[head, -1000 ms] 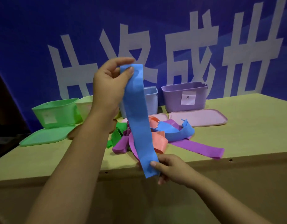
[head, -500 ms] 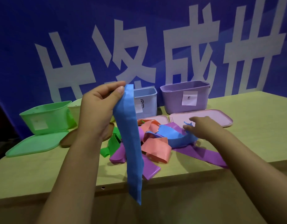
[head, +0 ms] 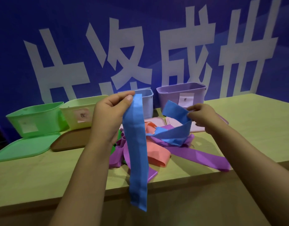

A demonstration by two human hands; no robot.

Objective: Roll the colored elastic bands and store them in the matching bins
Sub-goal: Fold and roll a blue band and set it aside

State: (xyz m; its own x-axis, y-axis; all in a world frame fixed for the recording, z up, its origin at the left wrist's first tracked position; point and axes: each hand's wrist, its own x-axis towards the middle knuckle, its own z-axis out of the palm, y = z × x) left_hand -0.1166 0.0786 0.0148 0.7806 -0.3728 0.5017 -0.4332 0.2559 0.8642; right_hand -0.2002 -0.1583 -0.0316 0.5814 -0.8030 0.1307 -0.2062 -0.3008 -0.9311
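Pale wooden table (head: 238,128) ran under a blue banner wall. Nearest, the blue band (head: 137,152) hung from the left hand (head: 111,111), top end pinched by thumb and fingers, long axis near vertical, free end pointing down past the table edge, unrolled. Right hand (head: 204,118) pinched the end of a second blue band (head: 174,128), lifted from the band pile (head: 156,152), which lay just beyond. Farther back stood the green bin (head: 36,118), yellow bin (head: 78,111), blue bin (head: 148,101) and purple bin (head: 169,97); no rolls visible, contents mostly hidden. Judged: task barely begun.
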